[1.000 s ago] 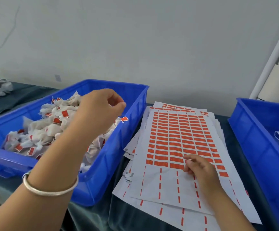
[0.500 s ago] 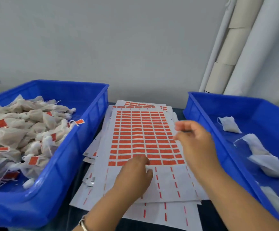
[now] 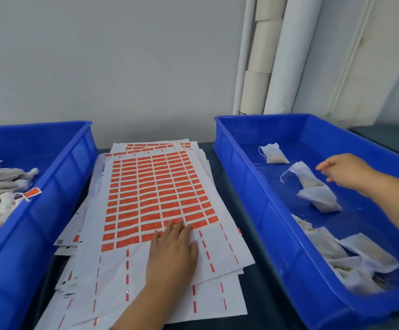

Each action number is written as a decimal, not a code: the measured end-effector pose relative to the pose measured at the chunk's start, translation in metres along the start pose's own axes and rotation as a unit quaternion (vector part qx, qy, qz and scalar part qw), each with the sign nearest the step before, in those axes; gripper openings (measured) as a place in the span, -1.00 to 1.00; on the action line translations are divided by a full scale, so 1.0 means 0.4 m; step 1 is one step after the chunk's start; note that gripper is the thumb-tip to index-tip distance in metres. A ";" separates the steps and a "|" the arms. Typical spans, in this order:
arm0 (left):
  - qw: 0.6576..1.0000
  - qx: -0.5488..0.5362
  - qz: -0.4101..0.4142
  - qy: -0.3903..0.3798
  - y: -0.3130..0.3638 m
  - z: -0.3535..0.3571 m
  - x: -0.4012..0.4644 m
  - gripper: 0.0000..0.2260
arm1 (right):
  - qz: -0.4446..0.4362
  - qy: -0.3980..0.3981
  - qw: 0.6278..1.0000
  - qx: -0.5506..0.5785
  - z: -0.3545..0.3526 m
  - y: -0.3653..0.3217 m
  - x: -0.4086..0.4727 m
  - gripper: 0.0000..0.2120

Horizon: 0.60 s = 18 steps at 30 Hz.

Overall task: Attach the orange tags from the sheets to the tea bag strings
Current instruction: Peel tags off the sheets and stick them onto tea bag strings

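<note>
Left grip: left hand point(image 3: 172, 253), fingers straight and together, pressed flat on the top sheet point(image 3: 160, 201) at its near edge of orange tags point(image 3: 155, 186); it holds nothing.
Right grip: right hand point(image 3: 343, 171), fingers loosely spread and reaching left over the right bin point(image 3: 246, 186); nothing between them.
Nearest task thing: untagged tea bag point(image 3: 312, 186), just to the left of the right hand's fingertips and a little nearer; whether they touch cannot be told.
Long axis: this bag lies slantwise, from far-left to near-right; its white string point(image 3: 285, 174) trails from the far-left end, away from the hand.
Hand nearer: the right, by a wide margin; the left is well apart, across the bin wall.
Other untagged bags: one small bag point(image 3: 273, 154) at the far-left of the same bin; a blurred heap point(image 3: 350, 258) at the near end.
Sheets: a fanned stack on the dark table point(image 3: 260, 296) between the two bins; the near rows of the top sheet are already stripped, leaving only thin orange dashes.
Finished stock: tagged bags point(image 3: 5, 186) piled in the left bin point(image 3: 51, 198), one orange tag resting against its right wall.
Background: paper rolls point(image 3: 260, 67) standing against the far wall.
Judged step: fetching the next bag; the coming move likely calls for a short reach left and down to the slanted bag.
</note>
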State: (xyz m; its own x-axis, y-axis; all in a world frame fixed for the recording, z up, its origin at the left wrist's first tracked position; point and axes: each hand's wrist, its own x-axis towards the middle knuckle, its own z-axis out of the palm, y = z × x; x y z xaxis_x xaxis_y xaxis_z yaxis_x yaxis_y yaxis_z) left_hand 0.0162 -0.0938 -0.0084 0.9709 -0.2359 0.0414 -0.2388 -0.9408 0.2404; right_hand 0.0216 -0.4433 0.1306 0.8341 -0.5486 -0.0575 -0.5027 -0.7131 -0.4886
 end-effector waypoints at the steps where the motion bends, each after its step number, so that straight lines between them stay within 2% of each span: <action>1: 1.000 0.003 0.000 0.005 0.000 0.002 0.000 -0.51 | -0.002 -0.023 0.999 -0.035 0.008 0.020 0.008 -0.78; 4: 1.000 0.007 -0.006 0.014 -0.001 0.004 0.002 -0.50 | -0.026 -0.086 0.990 -0.109 0.046 0.052 0.024 -0.64; 8: 1.000 0.006 -0.013 0.019 -0.001 0.008 0.004 -0.50 | -0.038 -0.124 0.975 -0.180 0.096 0.054 0.026 -0.48; 10: 1.000 0.007 -0.016 0.017 -0.002 0.011 0.005 -0.50 | -0.051 -0.099 0.970 -0.218 0.113 0.058 0.035 -0.55; 13: 1.000 0.004 -0.017 0.021 -0.003 0.013 0.005 -0.50 | -0.059 -0.061 0.972 -0.219 0.110 0.060 0.046 -0.81; 15: 1.000 0.000 -0.018 0.025 -0.003 0.014 0.005 -0.50 | -0.071 -0.054 0.982 -0.166 0.099 0.060 0.048 -0.89; 18: 0.999 -0.010 -0.018 0.029 0.000 0.013 0.002 -0.51 | -0.093 -0.036 0.994 -0.054 0.076 0.053 0.025 -0.85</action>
State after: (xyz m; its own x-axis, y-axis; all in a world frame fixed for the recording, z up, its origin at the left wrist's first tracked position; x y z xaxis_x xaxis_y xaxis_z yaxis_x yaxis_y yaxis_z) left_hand 0.0170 -0.0953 -0.0135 0.9785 -0.1863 0.0888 -0.2034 -0.9433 0.2621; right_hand 0.0260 -0.4506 0.0933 0.9269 -0.3733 -0.0384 -0.3566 -0.8442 -0.4003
